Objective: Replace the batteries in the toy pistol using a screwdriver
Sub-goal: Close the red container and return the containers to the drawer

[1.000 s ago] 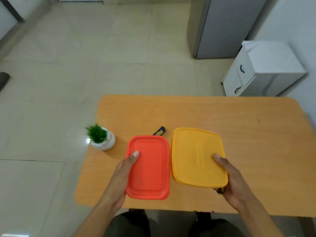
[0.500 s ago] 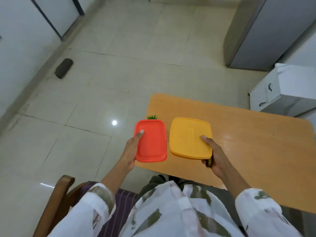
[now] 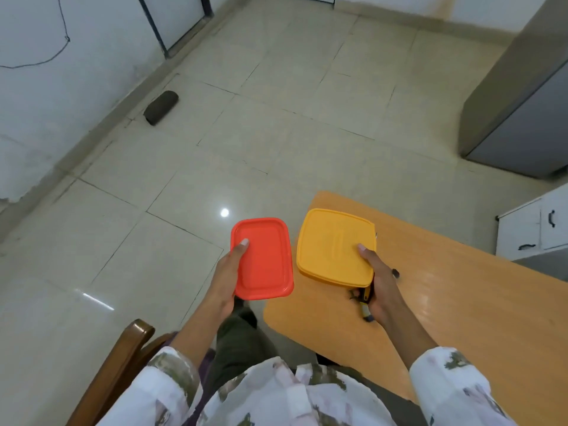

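Under yellow box (image 3: 332, 244), right hand (image 3: 382, 290) clutches half-hidden tool (image 3: 365, 298); left hand (image 3: 222, 278) grips red box (image 3: 264, 259).

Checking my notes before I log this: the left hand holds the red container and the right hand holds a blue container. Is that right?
Not quite. The head view shows the right hand holding a yellow container, not a blue one. The left hand does hold the red container.
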